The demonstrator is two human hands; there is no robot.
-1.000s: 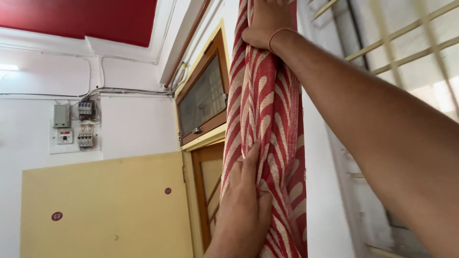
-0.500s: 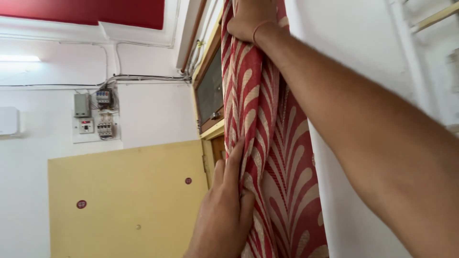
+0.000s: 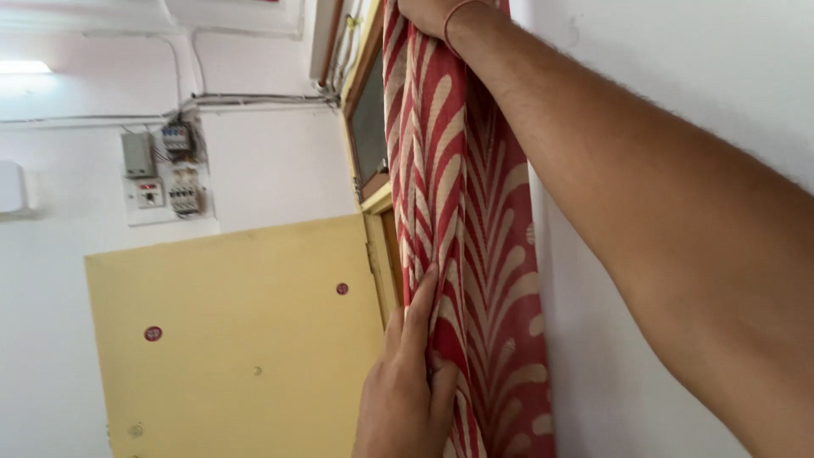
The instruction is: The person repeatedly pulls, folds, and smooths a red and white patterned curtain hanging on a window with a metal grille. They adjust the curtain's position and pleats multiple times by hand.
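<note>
A red curtain with a cream leaf pattern hangs bunched against a white wall. My right hand reaches up along the wall and grips the curtain near its top; only the wrist and the base of the hand show at the frame's top edge. My left hand is lower down, its fingers closed around the curtain's left edge, pinching the gathered folds.
A wooden door frame with a glass panel stands just left of the curtain. A yellow board covers the lower wall. An electrical switch box with cables sits higher on the white wall, and a tube light glows at the far left.
The view has swung left and down, so the barred window on the right is out of sight. Both hands keep their hold, and the curtain has been drawn tighter toward the wall.
</note>
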